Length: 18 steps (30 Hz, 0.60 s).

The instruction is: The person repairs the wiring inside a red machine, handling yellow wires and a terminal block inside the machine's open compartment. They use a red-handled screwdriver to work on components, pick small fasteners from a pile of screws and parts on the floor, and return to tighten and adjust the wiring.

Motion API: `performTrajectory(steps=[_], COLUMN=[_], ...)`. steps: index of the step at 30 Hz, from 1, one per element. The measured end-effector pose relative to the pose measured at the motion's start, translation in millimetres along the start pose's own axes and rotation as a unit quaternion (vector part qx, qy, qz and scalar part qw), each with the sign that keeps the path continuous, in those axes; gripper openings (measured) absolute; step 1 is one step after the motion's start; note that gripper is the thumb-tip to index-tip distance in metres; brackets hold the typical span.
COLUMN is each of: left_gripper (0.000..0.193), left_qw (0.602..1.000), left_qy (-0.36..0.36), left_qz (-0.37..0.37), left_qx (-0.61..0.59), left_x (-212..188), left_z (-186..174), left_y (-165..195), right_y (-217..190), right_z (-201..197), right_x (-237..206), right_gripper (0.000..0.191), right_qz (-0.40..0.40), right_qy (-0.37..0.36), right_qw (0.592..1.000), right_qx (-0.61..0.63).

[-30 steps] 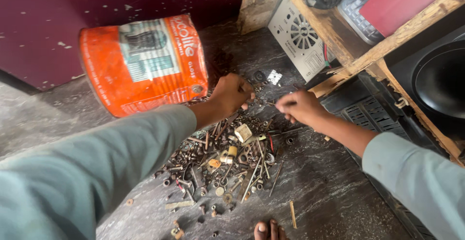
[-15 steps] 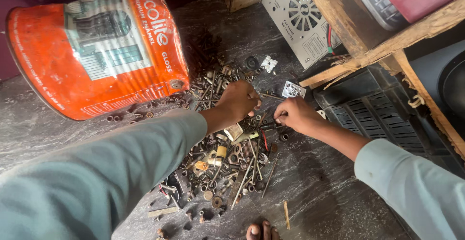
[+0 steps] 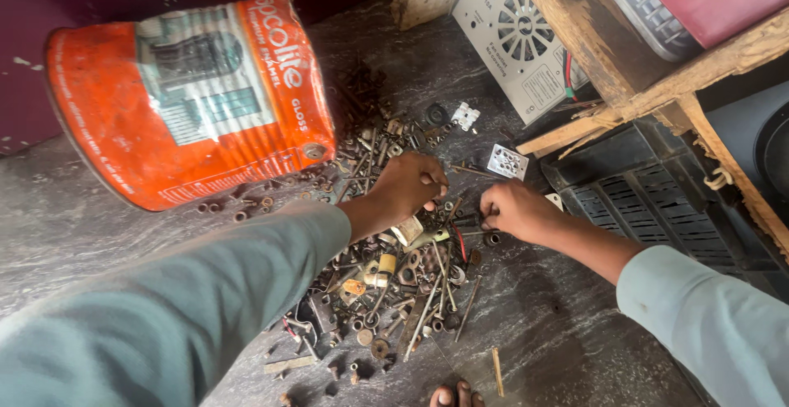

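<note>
- Nearest, at the bottom edge, a few toes [image 3: 457, 394] show on the grey floor [image 3: 575, 333]; the rest of the foot is cut off, so the person seems to be crouched over the work.
- Just beyond lies a spread heap of screws, bolts, nuts and washers [image 3: 394, 292], fanned out flat, likely so single pieces can be picked out.
- The left hand [image 3: 408, 183] rests on the far part of the heap, fingers curled downward into the pieces; whether it grips anything I cannot tell, as the fingertips are hidden.
- The right hand [image 3: 514, 210] sits just right of the heap, fingers pressed together at the tips on something small; the piece is too small to make out.
- Farther left, an orange tin [image 3: 189, 99] lies on its side, mouth toward the heap, with loose screws beside it.
- Farther right, a small white block [image 3: 507, 161] lies flat, and a grey vented box [image 3: 518, 37] leans under a wooden shelf [image 3: 657, 70], partly cut off.
</note>
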State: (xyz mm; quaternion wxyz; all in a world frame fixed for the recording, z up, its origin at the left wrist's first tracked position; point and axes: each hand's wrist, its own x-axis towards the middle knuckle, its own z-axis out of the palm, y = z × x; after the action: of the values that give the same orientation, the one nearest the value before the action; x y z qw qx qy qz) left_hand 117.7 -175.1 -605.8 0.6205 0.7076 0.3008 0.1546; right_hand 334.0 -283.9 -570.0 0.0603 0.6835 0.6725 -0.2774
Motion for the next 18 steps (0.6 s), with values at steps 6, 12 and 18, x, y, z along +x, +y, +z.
performTrajectory(steps=[6, 12, 18], left_gripper=[0.008, 0.013, 0.014], left_qw=[0.998, 0.995, 0.989], left_qy=[-0.002, 0.002, 0.003], left_qz=[-0.036, -0.082, -0.133], left_qx=[-0.048, -0.062, -0.057], left_x=[-21, -35, -36], left_z=[-7, -20, -20], left_y=[0, -1, 9], right_y=[-23, -25, -12], right_z=[-6, -9, -2], right_x=[-1, 3, 7], right_gripper=[0.023, 0.023, 0.018], right_qz=[-0.046, -0.008, 0.0], right_qy=[-0.018, -0.057, -0.045], right_qw=[0.997, 0.996, 0.996], right_qx=[-0.058, -0.064, -0.078])
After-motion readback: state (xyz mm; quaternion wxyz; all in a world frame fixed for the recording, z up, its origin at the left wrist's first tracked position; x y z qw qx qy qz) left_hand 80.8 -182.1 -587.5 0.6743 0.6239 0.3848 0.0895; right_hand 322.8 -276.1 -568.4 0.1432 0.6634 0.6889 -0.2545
